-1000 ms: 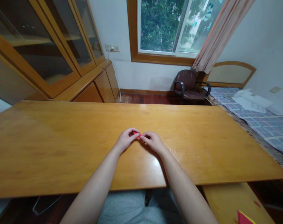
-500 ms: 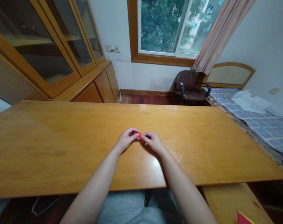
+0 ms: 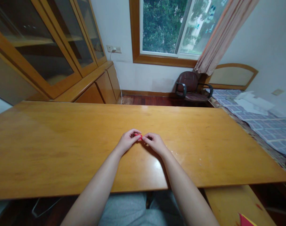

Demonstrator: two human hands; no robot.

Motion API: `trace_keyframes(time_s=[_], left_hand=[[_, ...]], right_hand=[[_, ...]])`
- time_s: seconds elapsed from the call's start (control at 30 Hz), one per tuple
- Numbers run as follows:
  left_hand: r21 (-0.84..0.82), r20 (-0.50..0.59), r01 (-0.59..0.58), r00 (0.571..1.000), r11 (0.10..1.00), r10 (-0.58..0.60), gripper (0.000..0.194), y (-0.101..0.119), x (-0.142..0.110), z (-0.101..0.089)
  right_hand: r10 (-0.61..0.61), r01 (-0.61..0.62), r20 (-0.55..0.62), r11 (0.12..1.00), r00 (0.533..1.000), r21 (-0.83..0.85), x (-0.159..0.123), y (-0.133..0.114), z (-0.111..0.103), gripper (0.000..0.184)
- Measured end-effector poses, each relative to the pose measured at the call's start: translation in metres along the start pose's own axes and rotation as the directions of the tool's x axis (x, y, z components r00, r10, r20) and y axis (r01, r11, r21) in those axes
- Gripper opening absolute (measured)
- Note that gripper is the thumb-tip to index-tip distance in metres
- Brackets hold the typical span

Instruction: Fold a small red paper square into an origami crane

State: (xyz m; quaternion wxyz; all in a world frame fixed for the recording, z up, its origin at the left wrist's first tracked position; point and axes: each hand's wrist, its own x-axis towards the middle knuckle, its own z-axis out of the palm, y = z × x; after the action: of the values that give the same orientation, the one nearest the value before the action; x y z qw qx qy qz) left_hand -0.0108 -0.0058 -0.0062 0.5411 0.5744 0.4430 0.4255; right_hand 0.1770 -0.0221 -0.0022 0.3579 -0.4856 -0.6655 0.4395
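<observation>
Between my two hands, over the middle of the wooden table [image 3: 69, 150], is a small red piece [image 3: 140, 137], mostly covered by fingers; its kind is too small to make out. My left hand [image 3: 129, 140] is closed on its left part, thumb in front and fingers curled behind. At the right end of the piece, my right hand [image 3: 154, 141] pinches with thumb and forefinger. Both hands are close to the tabletop, fingertips almost meeting.
A red and yellow item [image 3: 246, 220] lies on a lower wooden surface [image 3: 234, 201] at the bottom right. Small whitish marks [image 3: 174, 153] show on the tabletop beside my right forearm. Beyond the table stand a glass-doored cabinet [image 3: 74, 69], an armchair [image 3: 190, 84] and a bed [image 3: 258, 122].
My hands stay in nearly the same place, both still holding the red piece. Only slight finger movement around it shows.
</observation>
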Motion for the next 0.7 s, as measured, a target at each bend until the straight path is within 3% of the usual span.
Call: trace_keyframes(time_s=[0.37,0.7], left_hand=[[-0.065,-0.017,-0.015,1.000,0.998,0.014,0.039,0.0036,0.0019,-0.0004],[-0.004,-0.020,-0.039,0.999,0.999,0.039,0.038,0.0034,0.0005,-0.0001]], right_hand=[[0.019,-0.016,-0.059,0.999,0.998,0.046,-0.0008,-0.0013,-0.0006,0.027],[-0.006,0.008,-0.060,1.000,0.998,0.020,0.0009,0.0042,0.0003,0.029]])
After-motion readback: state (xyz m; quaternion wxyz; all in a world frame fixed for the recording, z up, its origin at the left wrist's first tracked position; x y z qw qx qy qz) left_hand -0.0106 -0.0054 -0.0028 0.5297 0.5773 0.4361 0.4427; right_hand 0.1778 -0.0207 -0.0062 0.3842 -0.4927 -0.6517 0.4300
